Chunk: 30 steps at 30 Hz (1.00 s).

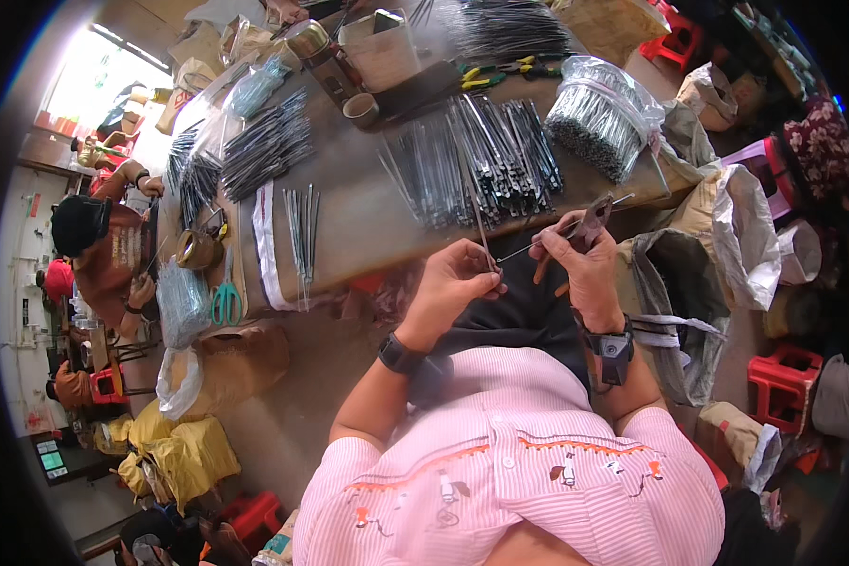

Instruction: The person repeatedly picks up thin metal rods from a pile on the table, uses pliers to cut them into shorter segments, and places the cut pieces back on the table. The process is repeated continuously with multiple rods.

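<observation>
One hand [591, 271] holds pliers [593, 224]; lettering [152, 242] marks a brown shirt [111, 269].

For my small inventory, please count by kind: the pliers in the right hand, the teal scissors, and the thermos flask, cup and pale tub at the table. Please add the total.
Pliers in right hand: 1
Teal scissors: 1
Thermos flask: 1
Cup: 1
Pale tub: 1
Total: 5

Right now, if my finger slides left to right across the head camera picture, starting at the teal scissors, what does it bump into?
Teal scissors → white strip → left hand → right hand holding pliers → red stool at lower right.
</observation>
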{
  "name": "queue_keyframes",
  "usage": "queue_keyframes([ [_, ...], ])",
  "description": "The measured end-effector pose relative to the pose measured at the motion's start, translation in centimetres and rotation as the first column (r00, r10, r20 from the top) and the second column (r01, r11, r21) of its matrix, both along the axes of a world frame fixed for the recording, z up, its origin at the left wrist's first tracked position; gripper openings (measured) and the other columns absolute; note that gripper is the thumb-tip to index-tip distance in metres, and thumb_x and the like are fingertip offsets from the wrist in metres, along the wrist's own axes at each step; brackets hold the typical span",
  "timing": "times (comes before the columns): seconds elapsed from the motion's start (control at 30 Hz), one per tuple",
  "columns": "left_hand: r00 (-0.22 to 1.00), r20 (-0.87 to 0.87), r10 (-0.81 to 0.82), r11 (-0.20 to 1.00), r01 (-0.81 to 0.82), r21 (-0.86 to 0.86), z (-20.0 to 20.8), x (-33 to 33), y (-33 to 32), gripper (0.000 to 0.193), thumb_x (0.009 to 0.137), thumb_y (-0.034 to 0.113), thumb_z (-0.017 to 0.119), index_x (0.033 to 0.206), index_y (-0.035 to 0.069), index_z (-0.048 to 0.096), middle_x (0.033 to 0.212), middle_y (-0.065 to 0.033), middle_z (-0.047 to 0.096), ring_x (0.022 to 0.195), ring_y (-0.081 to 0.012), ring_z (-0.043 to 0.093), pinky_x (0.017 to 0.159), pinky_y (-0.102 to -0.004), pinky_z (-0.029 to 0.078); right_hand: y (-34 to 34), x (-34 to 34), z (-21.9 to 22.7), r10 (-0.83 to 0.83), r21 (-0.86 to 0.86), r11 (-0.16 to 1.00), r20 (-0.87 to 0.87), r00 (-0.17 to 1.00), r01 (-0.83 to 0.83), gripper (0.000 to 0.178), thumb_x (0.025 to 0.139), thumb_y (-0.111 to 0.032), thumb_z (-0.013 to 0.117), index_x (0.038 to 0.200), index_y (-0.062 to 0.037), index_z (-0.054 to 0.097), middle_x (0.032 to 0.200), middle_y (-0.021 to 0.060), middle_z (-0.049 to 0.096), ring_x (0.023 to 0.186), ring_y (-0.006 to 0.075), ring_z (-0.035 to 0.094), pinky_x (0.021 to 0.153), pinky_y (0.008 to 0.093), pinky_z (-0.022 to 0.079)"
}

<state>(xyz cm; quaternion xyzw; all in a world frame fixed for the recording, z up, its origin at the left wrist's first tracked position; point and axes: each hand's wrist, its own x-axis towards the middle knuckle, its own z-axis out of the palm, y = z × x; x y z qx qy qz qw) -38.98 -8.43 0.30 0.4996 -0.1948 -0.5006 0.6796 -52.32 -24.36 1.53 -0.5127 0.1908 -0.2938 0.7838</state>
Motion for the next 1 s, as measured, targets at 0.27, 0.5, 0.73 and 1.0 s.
queue_keyframes([
  [0.27, 0.994, 0.112, 0.003, 1.000, 0.000, -0.027, 0.2, 0.4, -0.2, 0.015, 0.081, -0.002, 0.070, 0.093, 0.000, 0.062, 0.083, -0.0054, 0.068, 0.075, -0.0111, 0.065, 0.069, -0.0234, 0.053, 2.0, 0.0, -0.4, 0.095, -0.109, 0.986, -0.263, 0.960, -0.127, 0.011, 0.089, -0.004, 0.066, 0.094, -0.0006, 0.058, 0.083, 0.0094, 0.068, 0.068, 0.0150, 0.067, 0.051, 0.0261, 0.053],
  [0.5, 0.995, 0.095, 0.013, 0.996, -0.022, 0.088, 0.2, 1.4, 1.0, 0.019, 0.081, -0.002, 0.070, 0.097, -0.003, 0.060, 0.086, -0.0069, 0.067, 0.078, -0.0142, 0.066, 0.072, -0.0253, 0.055, 1.0, 1.0, -0.1, -0.208, -0.080, 0.975, -0.020, 0.978, 0.206, 0.014, 0.090, -0.003, 0.063, 0.102, 0.0013, 0.058, 0.084, 0.0102, 0.067, 0.069, 0.0160, 0.067, 0.052, 0.0259, 0.053],
  [0.73, 0.965, 0.133, -0.226, 0.971, 0.214, 0.105, -0.1, 0.5, 0.3, 0.025, 0.083, -0.005, 0.061, 0.108, -0.002, 0.057, 0.090, -0.0078, 0.065, 0.080, -0.0151, 0.067, 0.066, -0.0242, 0.055, 0.2, -0.2, -1.8, 0.017, 0.120, 0.993, -0.136, 0.991, -0.001, 0.021, 0.089, -0.002, 0.064, 0.109, 0.0012, 0.060, 0.092, 0.0126, 0.068, 0.072, 0.0160, 0.066, 0.067, 0.0276, 0.055],
  [1.0, 0.947, 0.055, -0.316, 0.945, 0.309, 0.106, 1.3, -0.4, -0.3, 0.024, 0.085, -0.002, 0.059, 0.108, 0.000, 0.056, 0.092, -0.0054, 0.061, 0.080, -0.0131, 0.065, 0.070, -0.0242, 0.054, -0.2, -0.5, -3.4, 0.104, 0.222, 0.973, -0.151, 0.983, -0.069, 0.022, 0.086, -0.006, 0.070, 0.105, 0.0002, 0.061, 0.089, 0.0121, 0.069, 0.068, 0.0167, 0.066, 0.064, 0.0272, 0.054],
])
